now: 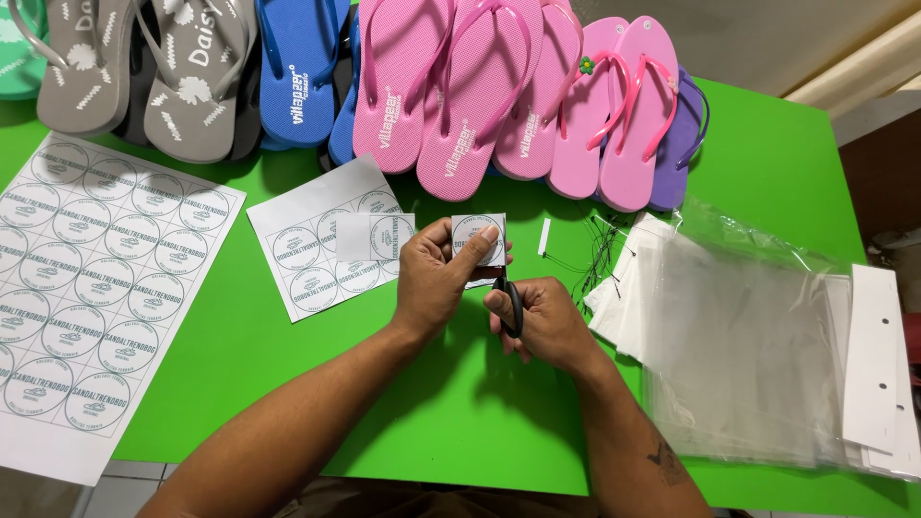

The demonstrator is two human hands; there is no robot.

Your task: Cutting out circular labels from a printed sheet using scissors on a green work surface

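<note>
My left hand (436, 278) pinches a small square paper piece (478, 237) with a round printed label on it, held above the green table (758, 163). My right hand (542, 321) grips black-handled scissors (511, 305), whose blades reach under that paper piece and are mostly hidden. Just left of my hands lies a partly cut sheet of round labels (321, 240) with a loose cut square resting on it.
A full sheet of round labels (91, 288) lies at the left. Grey, blue, pink and purple flip-flops (460, 96) line the table's far edge. Clear plastic bags (739, 336), white card strips (873, 355) and thin black ties (600, 249) sit at the right.
</note>
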